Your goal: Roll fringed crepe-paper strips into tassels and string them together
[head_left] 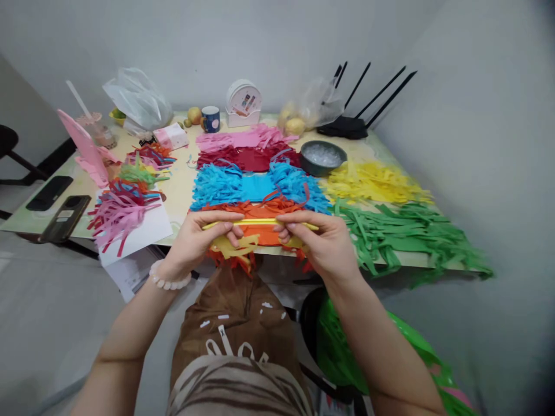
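Note:
Between my two hands a folded strip of yellow tissue paper (260,222) is stretched level, with fringed ends hanging below. My left hand (208,232) pinches its left end between thumb and fingers. The right end is pinched the same way by my right hand (313,237). Just behind and below lies orange fringed paper (264,236) at the table's front edge. Beyond it are blue fringed paper (256,188), dark red fringed paper (254,159) and pink fringed paper (245,138), laid in rows.
Yellow fringe (377,182) and green fringe (407,231) lie at the right. A grey bowl (323,169) stands behind them, near a black router (344,127). Mixed tassels (124,208), two phones (50,193), a mug (210,120) and a plastic bag (139,101) are leftward.

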`<state>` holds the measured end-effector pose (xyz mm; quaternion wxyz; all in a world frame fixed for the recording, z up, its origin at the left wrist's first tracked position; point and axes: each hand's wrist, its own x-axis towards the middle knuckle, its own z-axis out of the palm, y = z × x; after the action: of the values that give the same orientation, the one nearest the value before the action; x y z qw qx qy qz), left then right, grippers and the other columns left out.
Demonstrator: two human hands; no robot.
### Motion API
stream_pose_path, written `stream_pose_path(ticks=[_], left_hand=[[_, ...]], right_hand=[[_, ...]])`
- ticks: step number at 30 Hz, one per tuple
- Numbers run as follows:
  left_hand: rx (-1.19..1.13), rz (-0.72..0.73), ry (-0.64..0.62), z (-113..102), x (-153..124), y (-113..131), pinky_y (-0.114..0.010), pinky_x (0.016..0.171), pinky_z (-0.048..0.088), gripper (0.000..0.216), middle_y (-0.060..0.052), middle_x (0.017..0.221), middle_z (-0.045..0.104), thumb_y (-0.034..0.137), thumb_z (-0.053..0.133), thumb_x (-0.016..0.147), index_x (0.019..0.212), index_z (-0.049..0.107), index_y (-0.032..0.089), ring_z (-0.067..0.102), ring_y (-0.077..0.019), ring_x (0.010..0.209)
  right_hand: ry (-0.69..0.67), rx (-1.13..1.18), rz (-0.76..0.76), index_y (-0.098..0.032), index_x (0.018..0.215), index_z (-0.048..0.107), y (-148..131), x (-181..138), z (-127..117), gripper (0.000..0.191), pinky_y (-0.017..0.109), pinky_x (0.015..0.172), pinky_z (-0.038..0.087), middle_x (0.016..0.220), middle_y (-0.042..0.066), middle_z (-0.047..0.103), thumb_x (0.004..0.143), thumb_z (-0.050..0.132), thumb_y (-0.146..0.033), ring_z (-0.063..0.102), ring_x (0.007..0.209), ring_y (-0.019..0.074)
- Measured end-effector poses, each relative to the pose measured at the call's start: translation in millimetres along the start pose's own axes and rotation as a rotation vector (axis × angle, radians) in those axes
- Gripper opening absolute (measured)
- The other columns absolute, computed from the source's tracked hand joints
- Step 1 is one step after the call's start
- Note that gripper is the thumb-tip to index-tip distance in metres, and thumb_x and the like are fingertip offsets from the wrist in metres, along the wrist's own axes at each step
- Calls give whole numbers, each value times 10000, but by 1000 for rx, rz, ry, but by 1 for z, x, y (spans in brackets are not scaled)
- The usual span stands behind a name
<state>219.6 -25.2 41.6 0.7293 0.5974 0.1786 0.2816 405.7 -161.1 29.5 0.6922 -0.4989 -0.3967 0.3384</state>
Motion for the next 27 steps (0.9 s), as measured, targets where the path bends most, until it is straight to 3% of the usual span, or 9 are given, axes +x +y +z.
stream_pose_path(ticks=[4, 9, 11, 13, 16, 19, 23, 25, 27], left_hand=[[-71, -7, 5, 0, 2, -10, -264, 695, 566, 117, -58, 722, 757, 183, 745, 765, 852, 821, 164, 694, -138, 615], [42, 47, -47, -7, -2, -15, -264, 708, 561, 132, -57, 707, 754, 168, 687, 811, 834, 817, 182, 708, -159, 676], [210, 73, -142, -12, -4, -7, -276, 733, 562, 159, -77, 817, 776, 168, 647, 848, 854, 805, 181, 726, -178, 751], [424, 135, -229, -15, -4, 6, -317, 877, 547, 165, -105, 1024, 777, 165, 623, 868, 841, 785, 179, 724, -222, 970], [634, 237, -243, -10, -2, 23, -376, 1073, 445, 131, -95, 1195, 736, 192, 632, 879, 905, 760, 194, 642, -251, 1193], [676, 154, -302, 2, 6, 29, -325, 962, 508, 169, -66, 1038, 779, 243, 641, 890, 1005, 755, 193, 706, -221, 1021], [638, -6, -399, 12, 16, 25, -240, 727, 526, 177, -36, 848, 780, 257, 620, 903, 939, 765, 161, 701, -162, 756], [657, -11, -405, 12, 18, 23, -224, 684, 513, 179, -23, 801, 766, 260, 611, 913, 919, 754, 154, 674, -138, 687], [748, 74, -386, 9, 19, 21, -222, 670, 505, 172, -19, 795, 754, 259, 603, 925, 902, 737, 154, 663, -131, 684]], right_hand=[[6, 34, 39, -234, 776, 816, 5, 5, -1, 46, 217, 580, 601, 717, 22, 765, 744, 786, -221, 704, 596, 127], [-22, 71, 28, -227, 744, 808, 10, 7, -4, 78, 208, 540, 587, 695, 21, 753, 734, 755, -170, 686, 550, 120], [-57, -12, -49, -223, 766, 806, 7, 6, -7, 158, 211, 538, 581, 709, 21, 752, 764, 690, -116, 693, 575, 127], [-124, -164, -181, -222, 800, 803, 0, 4, -9, 244, 219, 578, 582, 748, 21, 757, 780, 626, -54, 705, 631, 132], [-239, -373, -377, -215, 831, 790, -15, 4, -9, 294, 220, 626, 573, 755, 15, 754, 784, 587, -7, 706, 667, 127], [-283, -488, -495, -203, 827, 778, -24, 5, -8, 293, 221, 643, 571, 760, 24, 756, 789, 566, -5, 713, 674, 128], [-285, -543, -558, -211, 840, 778, -25, 6, -8, 311, 230, 665, 585, 777, 31, 766, 789, 544, -14, 730, 706, 142], [-291, -551, -567, -212, 849, 778, -24, 6, -10, 308, 228, 673, 585, 788, 34, 770, 799, 543, -20, 734, 719, 143], [-306, -567, -550, -208, 859, 777, -24, 6, -15, 303, 219, 697, 581, 795, 34, 773, 811, 543, -23, 737, 734, 138]])
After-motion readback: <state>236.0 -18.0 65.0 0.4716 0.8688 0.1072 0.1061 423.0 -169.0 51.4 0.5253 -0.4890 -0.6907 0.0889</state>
